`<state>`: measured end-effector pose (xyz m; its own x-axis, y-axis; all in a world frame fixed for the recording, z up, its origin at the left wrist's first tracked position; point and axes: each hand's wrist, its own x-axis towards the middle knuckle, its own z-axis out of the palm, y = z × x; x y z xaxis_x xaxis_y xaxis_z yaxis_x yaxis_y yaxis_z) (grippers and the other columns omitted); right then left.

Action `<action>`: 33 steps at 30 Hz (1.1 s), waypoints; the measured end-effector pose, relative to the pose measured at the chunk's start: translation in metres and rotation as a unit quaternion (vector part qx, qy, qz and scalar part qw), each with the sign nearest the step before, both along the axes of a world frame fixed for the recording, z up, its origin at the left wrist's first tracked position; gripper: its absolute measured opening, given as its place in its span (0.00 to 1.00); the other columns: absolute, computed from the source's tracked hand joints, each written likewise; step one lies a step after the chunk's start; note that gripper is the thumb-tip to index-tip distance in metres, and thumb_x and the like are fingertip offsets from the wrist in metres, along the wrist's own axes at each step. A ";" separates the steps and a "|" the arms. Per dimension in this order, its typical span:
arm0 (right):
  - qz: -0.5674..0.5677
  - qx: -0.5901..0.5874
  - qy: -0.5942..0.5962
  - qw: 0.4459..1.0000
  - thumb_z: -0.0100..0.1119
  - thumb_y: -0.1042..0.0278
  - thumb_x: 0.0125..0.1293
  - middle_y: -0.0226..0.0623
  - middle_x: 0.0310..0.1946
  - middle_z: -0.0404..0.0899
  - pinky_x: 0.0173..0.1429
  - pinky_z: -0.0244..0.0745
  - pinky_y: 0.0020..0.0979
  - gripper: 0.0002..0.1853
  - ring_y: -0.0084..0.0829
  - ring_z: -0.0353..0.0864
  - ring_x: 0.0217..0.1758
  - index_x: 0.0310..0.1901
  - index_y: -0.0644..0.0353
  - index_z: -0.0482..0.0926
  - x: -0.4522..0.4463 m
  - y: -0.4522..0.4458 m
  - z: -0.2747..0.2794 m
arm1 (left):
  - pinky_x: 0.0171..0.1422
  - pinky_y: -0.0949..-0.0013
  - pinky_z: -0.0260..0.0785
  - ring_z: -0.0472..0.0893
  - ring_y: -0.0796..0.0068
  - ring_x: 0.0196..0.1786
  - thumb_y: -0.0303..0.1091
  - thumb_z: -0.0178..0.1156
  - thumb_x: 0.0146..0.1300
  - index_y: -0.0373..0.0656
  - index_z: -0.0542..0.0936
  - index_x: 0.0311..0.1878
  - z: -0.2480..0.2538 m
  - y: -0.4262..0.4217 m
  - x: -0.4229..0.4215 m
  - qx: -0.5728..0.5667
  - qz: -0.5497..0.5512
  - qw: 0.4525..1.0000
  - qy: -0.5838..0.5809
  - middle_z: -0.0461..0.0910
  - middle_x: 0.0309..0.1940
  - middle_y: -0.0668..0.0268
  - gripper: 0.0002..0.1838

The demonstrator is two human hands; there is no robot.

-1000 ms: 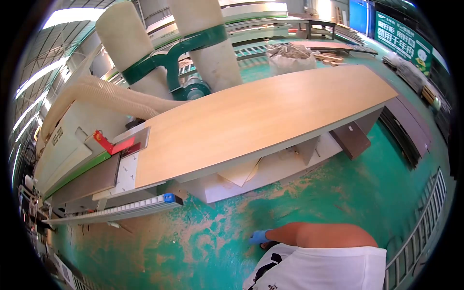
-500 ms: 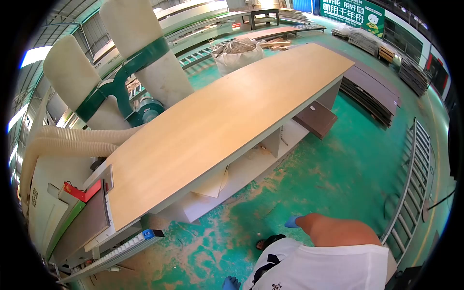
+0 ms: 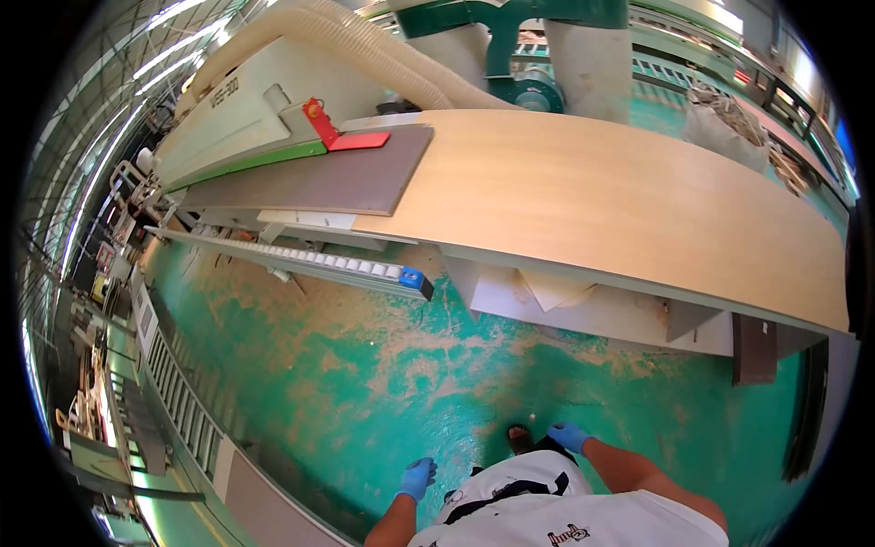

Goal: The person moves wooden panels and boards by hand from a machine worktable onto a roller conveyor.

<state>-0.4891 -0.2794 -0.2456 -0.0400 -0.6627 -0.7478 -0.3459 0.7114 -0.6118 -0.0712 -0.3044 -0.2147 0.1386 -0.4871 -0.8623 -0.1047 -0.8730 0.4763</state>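
Observation:
My left hand, in a blue glove, hangs low in front of my body with relaxed fingers apart and nothing in them. Right of it, my right hand, also gloved in blue, is empty, its fingers loosely apart. Neither hand touches anything. Ahead of me is a long table with a light wood top. A dark brown panel lies beside the machine's green rail, its right end overlapping the wood top. Above the panel sits a red bracket.
A roller rail with a blue end cap juts out at the left of the table. Shelves are under the tabletop. Further left stands a roller conveyor. Behind the table are a ribbed hose and a filled sack.
The view has swung left toward the machine. The brown panel now reaches over the end of the wood top. My left hand has come fully into view.

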 end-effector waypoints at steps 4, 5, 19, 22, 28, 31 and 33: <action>0.097 -0.002 -0.028 0.995 0.53 0.51 0.63 0.35 0.34 0.80 0.45 0.72 0.29 0.24 0.24 0.76 0.37 0.51 0.63 0.78 0.019 -0.063 0.050 | 0.50 0.60 0.72 0.77 0.64 0.52 0.45 0.55 0.62 0.42 0.73 0.56 -0.007 0.037 0.005 0.018 0.074 0.997 -0.022 0.78 0.50 0.59 0.23; 0.088 -0.098 -0.059 0.989 0.53 0.54 0.64 0.33 0.33 0.79 0.43 0.72 0.28 0.21 0.23 0.75 0.35 0.51 0.62 0.78 0.025 -0.079 0.051 | 0.51 0.60 0.72 0.77 0.64 0.52 0.45 0.55 0.61 0.42 0.73 0.55 -0.006 0.049 0.004 0.022 0.103 0.994 -0.023 0.78 0.50 0.58 0.23; 0.195 -0.617 0.360 0.672 0.52 0.53 0.59 0.51 0.65 0.61 0.72 0.47 0.47 0.32 0.51 0.55 0.71 0.64 0.58 0.64 0.061 -0.484 0.247 | 0.33 0.66 0.71 0.77 0.70 0.32 0.41 0.58 0.59 0.43 0.75 0.43 0.011 0.212 -0.055 -0.001 0.418 0.908 0.002 0.78 0.33 0.65 0.14; 0.226 -0.504 0.442 0.707 0.48 0.48 0.60 0.49 0.69 0.55 0.75 0.39 0.47 0.35 0.49 0.47 0.74 0.67 0.56 0.60 0.039 -0.487 0.229 | 0.36 0.65 0.73 0.79 0.70 0.37 0.43 0.57 0.61 0.43 0.75 0.49 0.026 0.229 -0.070 0.009 0.448 0.894 -0.019 0.80 0.38 0.64 0.17; 0.226 -0.473 0.444 0.727 0.45 0.43 0.61 0.48 0.72 0.49 0.76 0.34 0.47 0.39 0.48 0.43 0.76 0.70 0.56 0.55 -0.011 -0.456 0.217 | 0.39 0.64 0.74 0.79 0.67 0.40 0.43 0.57 0.61 0.43 0.73 0.53 0.014 0.267 -0.109 -0.023 0.492 0.870 -0.015 0.79 0.41 0.62 0.20; 0.254 -0.426 0.440 0.749 0.45 0.43 0.61 0.46 0.73 0.45 0.76 0.32 0.47 0.40 0.47 0.39 0.77 0.71 0.55 0.51 -0.034 -0.427 0.234 | 0.40 0.63 0.74 0.79 0.66 0.41 0.43 0.57 0.61 0.43 0.73 0.53 0.004 0.279 -0.141 -0.050 0.519 0.853 -0.001 0.80 0.41 0.61 0.21; 0.258 -0.416 0.441 0.752 0.45 0.42 0.61 0.46 0.73 0.44 0.76 0.31 0.47 0.41 0.46 0.37 0.77 0.72 0.55 0.49 -0.051 -0.411 0.233 | 0.41 0.62 0.74 0.79 0.65 0.41 0.44 0.57 0.61 0.42 0.73 0.54 -0.009 0.292 -0.170 -0.070 0.524 0.848 0.009 0.80 0.42 0.61 0.21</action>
<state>-0.5401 -0.6906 -0.0124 0.1462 -0.9841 0.1011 -0.9770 -0.1596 -0.1413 -0.2412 -0.0127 -0.2238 0.5465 -0.2027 -0.8126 0.7034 -0.4155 0.5767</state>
